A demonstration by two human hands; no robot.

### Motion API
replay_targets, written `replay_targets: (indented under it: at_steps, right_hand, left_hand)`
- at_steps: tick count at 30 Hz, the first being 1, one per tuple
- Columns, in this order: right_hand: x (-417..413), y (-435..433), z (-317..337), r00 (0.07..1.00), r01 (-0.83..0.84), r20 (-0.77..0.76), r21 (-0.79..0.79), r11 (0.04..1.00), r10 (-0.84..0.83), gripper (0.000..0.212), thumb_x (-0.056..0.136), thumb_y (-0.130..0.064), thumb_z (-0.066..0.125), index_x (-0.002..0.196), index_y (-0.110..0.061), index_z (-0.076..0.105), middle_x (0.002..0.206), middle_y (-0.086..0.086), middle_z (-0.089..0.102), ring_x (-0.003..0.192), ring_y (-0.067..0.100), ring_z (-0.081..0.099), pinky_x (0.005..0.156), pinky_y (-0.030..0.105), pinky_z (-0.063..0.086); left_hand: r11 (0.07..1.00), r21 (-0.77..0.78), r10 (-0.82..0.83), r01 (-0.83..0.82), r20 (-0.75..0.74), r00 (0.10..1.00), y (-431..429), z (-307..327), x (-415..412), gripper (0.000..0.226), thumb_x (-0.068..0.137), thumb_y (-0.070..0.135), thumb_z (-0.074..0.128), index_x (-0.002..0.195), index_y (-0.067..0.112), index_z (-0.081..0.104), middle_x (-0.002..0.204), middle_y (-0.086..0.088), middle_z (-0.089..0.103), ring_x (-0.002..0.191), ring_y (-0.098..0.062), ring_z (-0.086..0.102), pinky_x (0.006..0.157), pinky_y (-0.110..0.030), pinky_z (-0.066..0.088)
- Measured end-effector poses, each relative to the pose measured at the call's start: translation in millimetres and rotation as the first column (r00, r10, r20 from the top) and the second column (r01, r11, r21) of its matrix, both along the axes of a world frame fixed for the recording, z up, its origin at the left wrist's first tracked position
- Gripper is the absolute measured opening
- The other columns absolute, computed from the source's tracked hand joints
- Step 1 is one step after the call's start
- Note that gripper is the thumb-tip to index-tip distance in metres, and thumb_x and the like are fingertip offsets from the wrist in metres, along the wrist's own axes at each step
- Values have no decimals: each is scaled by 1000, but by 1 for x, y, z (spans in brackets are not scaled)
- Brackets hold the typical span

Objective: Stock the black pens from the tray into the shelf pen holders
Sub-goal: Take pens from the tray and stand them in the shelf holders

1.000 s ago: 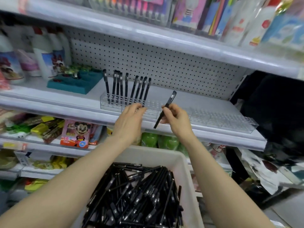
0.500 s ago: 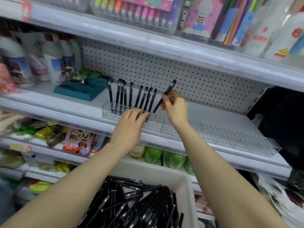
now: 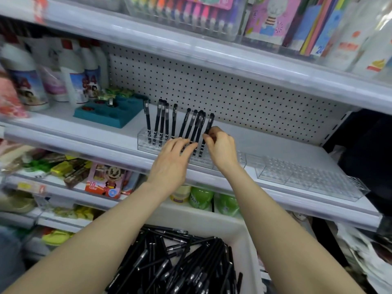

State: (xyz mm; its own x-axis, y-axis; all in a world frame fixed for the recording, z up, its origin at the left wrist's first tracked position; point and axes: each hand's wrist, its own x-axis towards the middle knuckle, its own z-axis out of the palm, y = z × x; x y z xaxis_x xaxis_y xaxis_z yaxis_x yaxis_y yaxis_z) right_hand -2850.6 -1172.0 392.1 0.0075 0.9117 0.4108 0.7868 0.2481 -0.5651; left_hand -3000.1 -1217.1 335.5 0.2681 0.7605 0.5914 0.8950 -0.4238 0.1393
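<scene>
A clear pen holder [image 3: 146, 143] on the middle shelf carries several upright black pens [image 3: 158, 122]. My right hand [image 3: 222, 148] pinches one more black pen [image 3: 209, 126], which stands nearly upright with its tip down in the holder, at the right end of the row. My left hand [image 3: 171, 162] rests flat on the holder's front with fingers spread, holding nothing. Below, a white tray [image 3: 244, 236] is full of loose black pens [image 3: 178, 264]. A second clear holder [image 3: 307, 179] to the right holds none.
A teal organiser [image 3: 110, 112] and white bottles [image 3: 72, 79] stand at the shelf's left. A pegboard back wall [image 3: 222, 88] rises behind the holders. The upper shelf [image 3: 191, 43] holds marker sets and colourful packs; snacks and green bottles fill the shelf below.
My right hand has carried the pen from in front of the shelf up to the holder and lowered it from tilted to nearly upright. The left hand stayed on the holder.
</scene>
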Motion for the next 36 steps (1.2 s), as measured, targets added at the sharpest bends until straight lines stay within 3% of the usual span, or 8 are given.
replay_targets:
  at_steps: [3, 9, 16, 19, 23, 27, 30, 36]
  right_hand:
    - [0, -4, 3, 998, 30, 48, -31, 999, -29, 19, 96, -22, 57, 93, -4, 61, 85, 11, 67, 82, 32, 60, 66, 32, 42]
    - [3, -43, 6, 997, 77, -15, 61, 995, -76, 33, 96, -19, 58, 128, -11, 58, 112, 6, 67, 103, 21, 61, 91, 34, 50]
    - [-3, -117, -37, 993, 78, -93, 111, 991, -67, 19, 92, -13, 61, 108, -12, 70, 102, 2, 72, 93, 18, 65, 88, 36, 51]
    - [-9, -150, -72, 992, 84, -95, 32, 996, -81, 16, 88, -11, 63, 101, -14, 72, 95, 1, 73, 88, 19, 65, 83, 35, 51]
    - [-13, -180, -113, 994, 90, -41, -229, 969, -102, 19, 92, -15, 59, 107, -15, 70, 102, 2, 73, 93, 19, 66, 86, 34, 51]
    - [-15, -198, -144, 982, 119, 181, -371, 921, -54, 25, 93, -12, 53, 109, -21, 70, 107, 5, 72, 102, 28, 63, 85, 34, 49]
    - [-16, -202, -160, 953, 16, 282, -402, 916, 107, 43, 78, 6, 53, 104, -22, 72, 109, 8, 68, 108, 30, 55, 91, 30, 43]
    - [-6, -196, -163, 966, 20, 248, -348, 937, 71, 29, 80, 3, 60, 97, -19, 69, 100, 5, 66, 99, 24, 55, 83, 32, 45]
  left_hand:
    - [1000, -10, -6, 6, -6, 1000, -1, 3, -1, 69, 80, 2, 68, 142, 17, 41, 141, -7, 45, 133, -25, 35, 113, -42, 34]
    - [998, -36, -41, 43, 70, 997, -13, 12, -8, 71, 84, -3, 60, 147, 19, 35, 153, -4, 33, 144, -23, 22, 119, -40, 19]
    - [982, -99, -135, 161, 230, 964, -71, -15, -7, 50, 85, 5, 59, 134, 14, 53, 130, -9, 50, 119, -30, 45, 101, -45, 43]
    - [966, -172, -146, 192, 248, 958, -99, -49, -13, 46, 82, 6, 62, 127, 16, 58, 119, -7, 55, 105, -30, 52, 87, -44, 48]
    - [921, -351, -94, 170, 225, 970, -125, -85, -23, 39, 88, 11, 59, 126, 20, 59, 117, -2, 54, 110, -25, 49, 88, -41, 48]
    - [854, -514, -34, 83, 103, 994, -132, -106, -29, 34, 91, 23, 56, 125, 28, 58, 114, 3, 53, 111, -23, 50, 89, -46, 47]
    - [817, -574, -27, 57, 60, 998, -129, -113, -32, 31, 92, 25, 55, 122, 29, 59, 115, 2, 55, 112, -24, 51, 92, -44, 45]
    - [795, -603, -30, 58, 57, 998, -127, -114, -28, 29, 99, 24, 46, 124, 27, 59, 119, 1, 55, 116, -22, 48, 90, -35, 39]
